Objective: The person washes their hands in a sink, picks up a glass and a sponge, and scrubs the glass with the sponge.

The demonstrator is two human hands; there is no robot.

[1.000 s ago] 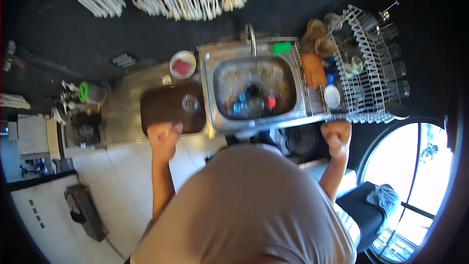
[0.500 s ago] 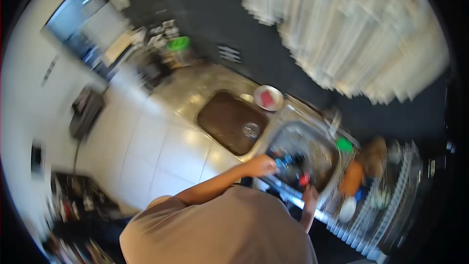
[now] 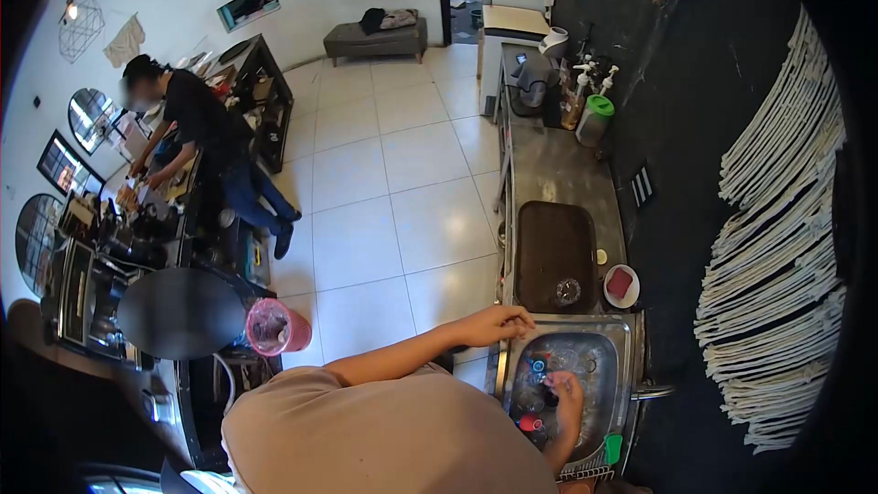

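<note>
The metal sink holds several clear glasses and cups, including a blue-rimmed piece and a red piece. My left hand is above the sink's left rim beside the tray, its fingers loosely bent and apart, with nothing visible in it. Inside the sink area, my right hand has its fingers bent together close to the blue-rimmed piece. Whatever lies between those fingertips is too small to make out.
A brown tray with a clear glass lies beyond the sink, next to a white bowl holding a red sponge. A faucet and green item are at right. A co-worker stands at the left counter; a pink bin is nearby.
My view has swung left, bringing the co-worker and left counter into sight. My left hand has lifted away from the sink's contents; my right hand has moved in over the sink.
</note>
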